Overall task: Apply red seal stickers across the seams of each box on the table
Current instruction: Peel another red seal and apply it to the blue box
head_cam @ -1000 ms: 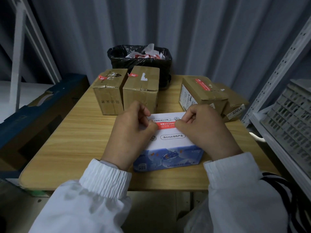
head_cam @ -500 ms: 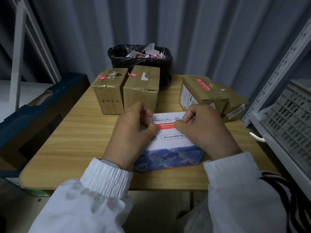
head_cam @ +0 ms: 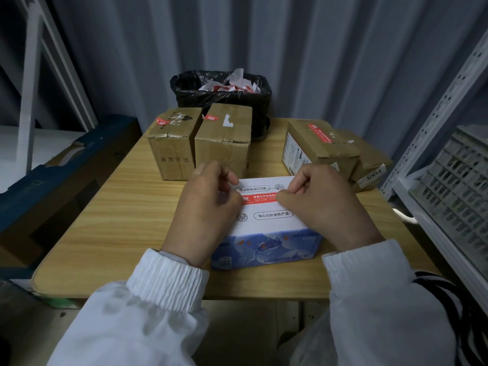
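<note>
Head view: at the far edge of the tabletop [head_cam: 111, 223] stands a bin [head_cam: 184, 88] lined with a black bag, filled with white and red paper scraps [head_cam: 232, 84]. In front of it two brown cartons [head_cam: 198, 143] stand side by side, each with a small red sticker on top. A flatter carton [head_cam: 317, 146] at the right carries a long red sticker.

The white and blue box [head_cam: 266, 223] sits near the front edge, between the hands. The red seal sticker [head_cam: 260, 198] lies flat along its top seam, with white print on it. The left hand [head_cam: 208, 207] and right hand [head_cam: 324, 204] each pinch one end with thumb and curled fingers.
</note>
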